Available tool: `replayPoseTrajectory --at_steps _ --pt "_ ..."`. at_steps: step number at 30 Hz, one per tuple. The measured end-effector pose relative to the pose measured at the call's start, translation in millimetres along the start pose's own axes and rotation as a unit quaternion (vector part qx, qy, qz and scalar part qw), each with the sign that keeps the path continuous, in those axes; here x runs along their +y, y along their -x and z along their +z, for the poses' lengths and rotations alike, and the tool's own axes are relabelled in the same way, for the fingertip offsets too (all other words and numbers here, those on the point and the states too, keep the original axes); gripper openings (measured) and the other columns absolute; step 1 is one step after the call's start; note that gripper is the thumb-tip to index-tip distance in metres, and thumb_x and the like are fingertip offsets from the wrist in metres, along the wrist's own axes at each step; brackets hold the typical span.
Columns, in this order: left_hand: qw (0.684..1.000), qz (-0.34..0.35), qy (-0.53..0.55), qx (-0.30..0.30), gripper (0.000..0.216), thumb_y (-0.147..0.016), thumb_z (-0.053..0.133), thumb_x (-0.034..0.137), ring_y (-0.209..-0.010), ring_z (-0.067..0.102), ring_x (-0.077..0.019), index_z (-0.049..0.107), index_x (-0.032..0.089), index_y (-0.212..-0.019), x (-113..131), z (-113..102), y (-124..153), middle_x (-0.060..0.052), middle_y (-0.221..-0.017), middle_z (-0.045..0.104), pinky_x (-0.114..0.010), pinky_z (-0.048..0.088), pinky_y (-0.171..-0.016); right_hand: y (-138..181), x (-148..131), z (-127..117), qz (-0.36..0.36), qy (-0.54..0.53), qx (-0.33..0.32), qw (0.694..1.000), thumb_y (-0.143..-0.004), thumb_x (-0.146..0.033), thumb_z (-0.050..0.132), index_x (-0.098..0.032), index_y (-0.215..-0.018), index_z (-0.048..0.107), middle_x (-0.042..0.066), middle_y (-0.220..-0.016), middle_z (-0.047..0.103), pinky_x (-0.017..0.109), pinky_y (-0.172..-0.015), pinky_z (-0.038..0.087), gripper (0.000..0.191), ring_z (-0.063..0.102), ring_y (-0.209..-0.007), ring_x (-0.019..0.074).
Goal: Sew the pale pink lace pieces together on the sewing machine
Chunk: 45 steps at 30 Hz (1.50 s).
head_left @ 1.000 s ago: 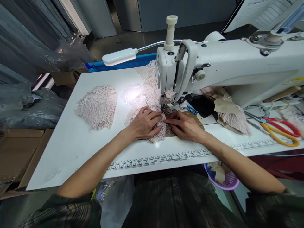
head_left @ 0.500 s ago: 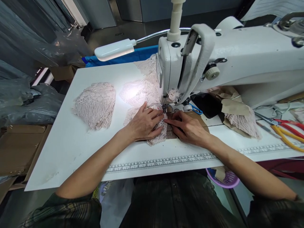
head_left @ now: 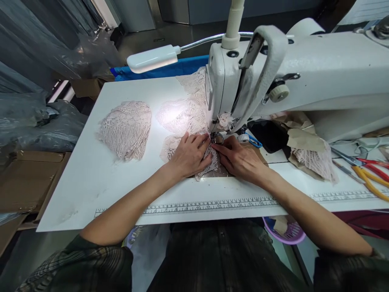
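Note:
Pale pink lace fabric [head_left: 209, 164] lies under the needle area of a white sewing machine [head_left: 223, 77]. My left hand [head_left: 190, 156] rests flat on the lace, its fingers apart and pointing toward the presser foot [head_left: 216, 138]. Just right of the foot, my right hand [head_left: 240, 157] pinches the lace edge between thumb and forefinger, the other fingers curled under. More lace [head_left: 182, 115] spreads behind my left hand, lit by the lamp. A separate pile of lace [head_left: 126, 129] sits to the left on the white table.
A lamp [head_left: 153, 59] reaches over the table [head_left: 75, 182]. A black phone-like object [head_left: 269, 136], wrapped lace [head_left: 316, 158], and scissors with yellow handles [head_left: 369, 182] lie right. A purple basket [head_left: 299, 237] hangs below the edge; cardboard boxes [head_left: 27, 182] stand left.
The lace and both hands have shifted slightly away from me, toward the presser foot. The lace hanging toward the front edge is shorter now. The whole view has moved a little.

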<state>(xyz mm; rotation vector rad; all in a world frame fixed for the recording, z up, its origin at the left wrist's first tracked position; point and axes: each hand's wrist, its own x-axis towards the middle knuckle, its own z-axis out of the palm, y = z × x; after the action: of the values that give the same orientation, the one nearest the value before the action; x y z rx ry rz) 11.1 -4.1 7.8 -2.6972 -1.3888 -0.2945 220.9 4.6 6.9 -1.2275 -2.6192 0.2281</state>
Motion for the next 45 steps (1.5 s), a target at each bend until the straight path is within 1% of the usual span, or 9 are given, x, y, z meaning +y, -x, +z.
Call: replayPoseTrajectory --at_steps 7,10,13,15,18,21,25,32,45 --pt "0.996 -0.029 0.026 0.079 0.04 -0.097 0.045 0.034 -0.117 0.053 -0.0323 0.055 0.009 -0.126 2.8 4.6 7.2 -0.02 -0.132 0.056 -0.059 0.04 -0.102 7.9 26.8 5.9 0.11 -0.274 0.105 0.95 -0.09 -0.029 0.049 -0.017 -0.111 0.063 0.003 -0.084 0.053 0.028 -0.063 0.045 0.028 0.052 -0.068 0.0151" --pt "0.984 0.086 0.101 0.119 0.034 -0.092 0.053 0.037 -0.104 0.06 -0.0273 0.061 0.011 -0.114 -11.2 -3.4 14.1 -0.017 -0.117 0.063 -0.048 0.051 -0.089 7.7 28.8 8.5 0.134 -0.293 0.108 0.941 -0.089 -0.029 0.05 -0.019 -0.094 0.062 0.001 -0.076 0.051 0.03 -0.065 0.045 0.016 0.051 -0.067 0.0153" --pt "0.954 0.229 0.172 0.085 0.031 -0.087 0.061 0.039 -0.094 0.063 -0.0231 0.063 0.014 -0.105 -19.9 -7.8 19.6 -0.012 -0.104 0.067 -0.042 0.055 -0.082 7.3 25.3 8.5 0.134 -0.272 0.114 0.946 -0.087 -0.029 0.052 -0.02 -0.072 0.055 -0.001 -0.067 0.046 0.03 -0.065 0.044 0.017 0.05 -0.066 0.0162" --pt "0.944 0.262 0.183 0.081 0.021 -0.089 0.058 0.03 -0.092 0.065 -0.0212 0.064 0.013 -0.101 -19.8 -5.3 20.5 -0.012 -0.102 0.068 -0.04 0.056 -0.081 7.5 21.9 7.4 0.139 -0.272 0.12 0.945 -0.086 -0.027 0.052 -0.02 -0.073 0.056 -0.001 -0.066 0.048 0.03 -0.062 0.044 0.015 0.049 -0.062 0.0154" --pt "0.947 0.19 0.211 0.15 0.013 -0.092 0.046 0.014 -0.081 0.065 -0.0159 0.059 0.012 -0.092 -15.3 0.8 18.6 -0.01 -0.092 0.069 -0.031 0.057 -0.068 9.5 15.5 5.5 0.116 -0.267 0.138 0.947 -0.085 -0.022 0.051 -0.018 -0.088 0.063 0.001 -0.073 0.055 0.03 -0.061 0.046 0.013 0.051 -0.063 0.0154" --pt "0.943 0.016 0.254 0.214 0.013 -0.096 0.042 0.017 -0.062 0.057 -0.0097 0.055 0.014 -0.094 -11.8 1.1 16.5 -0.007 -0.089 0.068 -0.022 0.05 -0.052 13.2 7.8 5.4 0.002 -0.246 0.135 0.96 -0.085 -0.017 0.051 -0.019 -0.101 0.065 0.006 -0.088 0.061 0.033 -0.074 0.051 0.022 0.059 -0.079 0.0185" --pt "0.936 -0.066 0.277 0.208 0.015 -0.098 0.04 0.019 -0.048 0.045 -0.0064 0.054 0.015 -0.1 -9.9 -3.9 17.1 -0.004 -0.087 0.068 -0.021 0.044 -0.049 17.1 1.1 9.0 -0.126 -0.163 0.084 0.975 -0.088 -0.017 0.049 -0.019 -0.119 0.066 0.012 -0.104 0.059 0.039 -0.082 0.051 0.036 0.058 -0.092 0.0217" --pt "0.966 0.146 0.178 0.115 0.02 -0.087 0.057 0.025 -0.083 0.065 -0.0198 0.06 0.015 -0.104 -17.5 0.2 15.8 -0.008 -0.092 0.07 -0.036 0.053 -0.073 17.4 6.0 8.8 -0.15 -0.144 0.06 0.976 -0.088 -0.019 0.048 -0.022 -0.112 0.071 0.011 -0.101 0.058 0.038 -0.082 0.05 0.033 0.055 -0.093 0.0208" --pt "0.951 0.233 0.14 0.148 0.011 -0.086 0.062 0.016 -0.083 0.069 -0.0175 0.064 0.015 -0.096 -16.8 1.0 11.1 -0.009 -0.098 0.073 -0.033 0.058 -0.071 19.0 12.4 3.6 -0.175 -0.16 0.024 0.971 -0.086 -0.019 0.051 -0.027 -0.116 0.072 0.01 -0.107 0.059 0.04 -0.088 0.048 0.037 0.055 -0.098 0.0222"
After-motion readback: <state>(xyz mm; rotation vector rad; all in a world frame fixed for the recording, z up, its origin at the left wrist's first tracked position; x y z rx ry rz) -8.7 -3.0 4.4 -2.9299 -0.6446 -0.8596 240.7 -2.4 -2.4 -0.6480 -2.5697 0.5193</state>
